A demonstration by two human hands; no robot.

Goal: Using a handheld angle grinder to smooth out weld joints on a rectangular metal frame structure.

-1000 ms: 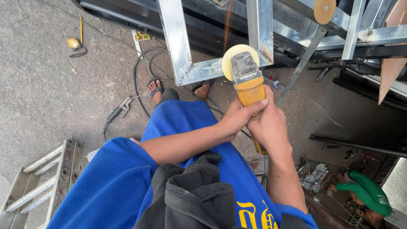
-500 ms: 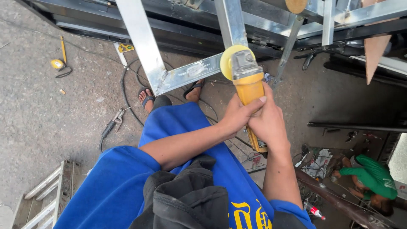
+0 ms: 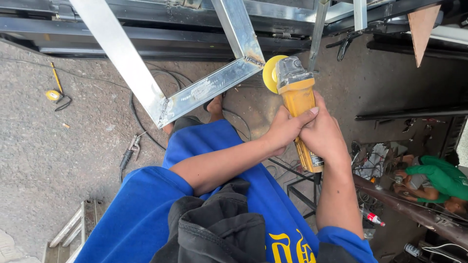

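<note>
While both hands are wrapping tightly around a yellow angle grinder point(image 3: 298, 104), the left hand point(image 3: 284, 130) is closing over the front of its body and the right hand point(image 3: 325, 135) is clasping just behind. Its round yellow disc point(image 3: 269, 73) is sitting right beside the welded corner of a silver square-tube steel frame point(image 3: 214, 87), apparently just apart; no sparks are showing. Judging from the rough seams, both corner welds are looking unground, so smoothing seems barely begun. A dark welding clamp point(image 3: 130, 151) and a yellow tape measure point(image 3: 53, 95) are lying on the concrete floor point(image 3: 58, 146).
</note>
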